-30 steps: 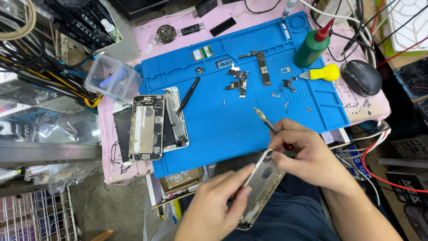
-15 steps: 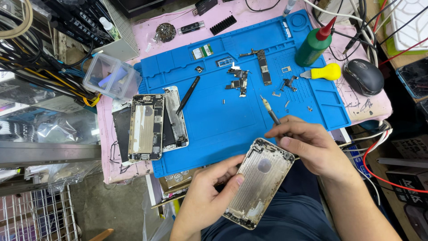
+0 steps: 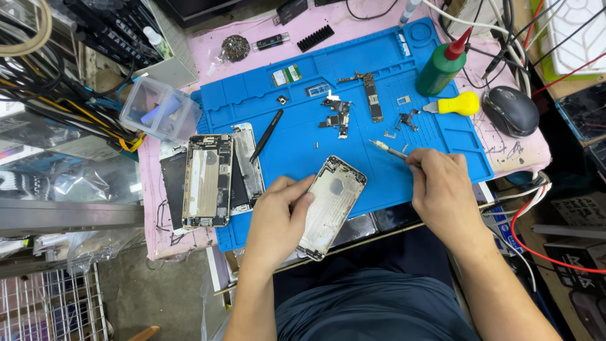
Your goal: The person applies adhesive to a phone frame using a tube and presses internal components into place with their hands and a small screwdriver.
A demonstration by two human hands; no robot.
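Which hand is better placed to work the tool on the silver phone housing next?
Probably the right hand: it grips the thin metal screwdriver, tip free over the blue silicone mat. The left hand is occupied steadying the silver phone housing.

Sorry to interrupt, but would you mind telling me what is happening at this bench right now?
A person seated at a workbench holds a silver phone housing in the left hand, tilted over the front edge of a blue work mat. The right hand grips a thin screwdriver, its tip pointing over the mat, clear of the housing. Small boards and parts lie spread on the mat, black tweezers too. Another opened phone rests at the mat's left edge.
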